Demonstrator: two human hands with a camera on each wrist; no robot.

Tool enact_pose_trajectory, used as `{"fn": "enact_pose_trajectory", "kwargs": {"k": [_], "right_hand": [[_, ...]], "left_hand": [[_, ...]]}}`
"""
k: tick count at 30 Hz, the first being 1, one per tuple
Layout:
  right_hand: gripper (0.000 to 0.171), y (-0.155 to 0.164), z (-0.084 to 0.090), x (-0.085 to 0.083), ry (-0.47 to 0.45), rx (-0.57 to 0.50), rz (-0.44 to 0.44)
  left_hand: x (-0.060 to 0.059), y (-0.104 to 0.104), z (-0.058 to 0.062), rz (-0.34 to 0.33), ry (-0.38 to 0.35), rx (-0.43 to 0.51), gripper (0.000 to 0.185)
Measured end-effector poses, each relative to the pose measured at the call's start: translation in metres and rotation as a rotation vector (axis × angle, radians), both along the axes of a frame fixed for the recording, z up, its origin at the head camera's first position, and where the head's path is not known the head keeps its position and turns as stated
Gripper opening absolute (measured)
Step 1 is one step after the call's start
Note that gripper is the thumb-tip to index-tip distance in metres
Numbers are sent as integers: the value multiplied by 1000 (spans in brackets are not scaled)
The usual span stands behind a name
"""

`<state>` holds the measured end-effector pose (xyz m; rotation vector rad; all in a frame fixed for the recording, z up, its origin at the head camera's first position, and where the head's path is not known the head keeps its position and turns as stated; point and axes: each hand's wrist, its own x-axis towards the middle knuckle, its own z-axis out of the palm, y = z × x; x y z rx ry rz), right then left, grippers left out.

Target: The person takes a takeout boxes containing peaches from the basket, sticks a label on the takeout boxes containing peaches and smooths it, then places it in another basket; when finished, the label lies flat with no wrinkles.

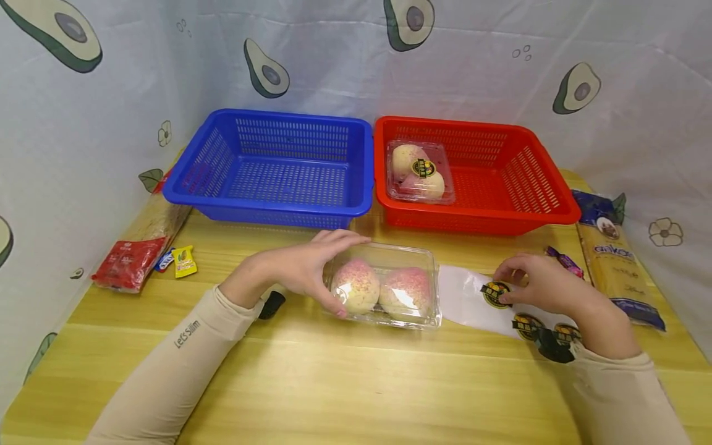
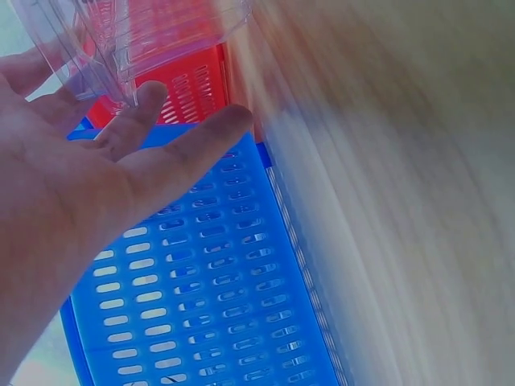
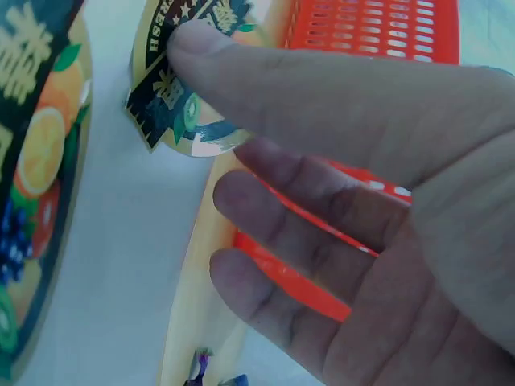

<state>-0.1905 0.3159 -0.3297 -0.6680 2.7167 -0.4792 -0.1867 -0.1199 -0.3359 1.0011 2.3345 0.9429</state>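
Head view: left hand [image 1: 303, 266] spread against the near box [image 1: 384, 266] on the desk [image 1: 334, 389], right hand [image 1: 547, 284] pinching a sticker [image 1: 494, 294]. One stickered box [image 1: 411, 176] lies in the far red basket [image 1: 484, 188]; the near box lacks one.

Bright, even light fills the head view, flaring white off the clear plastic box [image 1: 382, 287] and leaving a pale sheen on the wooden surface [image 1: 345, 371]. The left wrist view looks hazy, wood grain smeared into streaks; the right wrist view runs cool and bluish, its large label [image 3: 48, 153] fairly sharp.
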Motion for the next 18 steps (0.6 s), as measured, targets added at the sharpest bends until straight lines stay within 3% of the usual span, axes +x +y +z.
{"fn": "enact_pose_trajectory", "kwargs": {"k": [9, 13, 18], "right_hand": [[15, 6, 14, 8, -40, -99, 4], [14, -6, 36, 11, -53, -206, -18], [13, -51, 71, 14, 12, -309, 59]], "left_hand": [[0, 0, 1, -1, -11, -11, 123], [0, -1, 1, 3, -15, -12, 123], [0, 0, 3, 6, -19, -19, 123]]}}
